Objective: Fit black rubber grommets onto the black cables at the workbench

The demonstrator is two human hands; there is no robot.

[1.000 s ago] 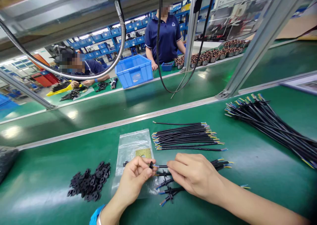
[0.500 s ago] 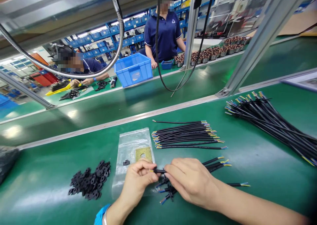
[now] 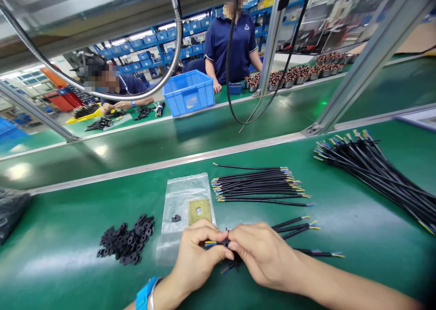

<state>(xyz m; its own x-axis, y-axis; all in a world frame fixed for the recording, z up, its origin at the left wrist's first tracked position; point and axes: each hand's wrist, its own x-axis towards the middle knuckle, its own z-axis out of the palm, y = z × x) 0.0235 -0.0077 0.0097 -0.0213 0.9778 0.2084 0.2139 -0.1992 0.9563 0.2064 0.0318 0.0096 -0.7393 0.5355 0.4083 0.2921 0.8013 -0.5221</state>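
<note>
two hands meet at one fitting, above the near part of the surface (image 3: 68,237). left hand (image 3: 200,252): fingers pinching the black fitting (image 3: 226,242). right hand (image 3: 269,255): fingers pinching a cable (image 3: 210,243) close against it; coloured wire ends poke out leftward. grip probably opposed so that one side steadies while the other pushes.

placement: loose fittings (image 3: 127,242) heaped left of the hands, cable row (image 3: 255,187) laid parallel between the hands and the far edge; presumably each within easy reach of one hand. cable bundle (image 3: 374,173) lies farther right, probably as reserve.

counts: one clear bag (image 3: 170,239), bearing one single fitting (image 3: 175,218) and one yellowish sheet (image 3: 193,217) with one hole. row: roughly a dozen, overlapping; one at its far side lies slightly apart. heap: dozens, uncountable. cables under the right hand (image 3: 296,228): several, partly hidden.
</note>
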